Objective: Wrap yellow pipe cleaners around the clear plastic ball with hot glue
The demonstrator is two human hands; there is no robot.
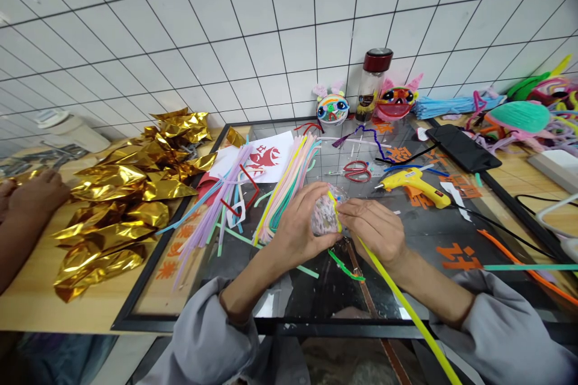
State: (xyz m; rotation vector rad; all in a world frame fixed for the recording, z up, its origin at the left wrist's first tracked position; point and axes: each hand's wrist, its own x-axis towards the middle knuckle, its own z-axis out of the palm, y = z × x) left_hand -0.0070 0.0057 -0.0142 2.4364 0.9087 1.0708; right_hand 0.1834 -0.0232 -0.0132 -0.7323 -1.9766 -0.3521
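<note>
My left hand (pixel 295 222) is wrapped around a small ball (pixel 324 216) wound from pastel pipe cleaners, held over the dark glass table top (pixel 419 228). My right hand (pixel 374 230) pinches a long yellow pipe cleaner (pixel 406 307) against the ball; the cleaner trails down to the lower right, past my grey sleeve. A short green pipe cleaner (pixel 345 267) lies just under my hands.
A bundle of pastel pipe cleaners (pixel 289 183), red scissors (pixel 356 171) and a yellow glue gun (pixel 413 183) lie beyond my hands. Crumpled gold foil (pixel 130 192) covers the left, where another person's hand (pixel 38 189) rests. Craft masks, a jar (pixel 372 84) and a black pouch (pixel 463 147) stand behind.
</note>
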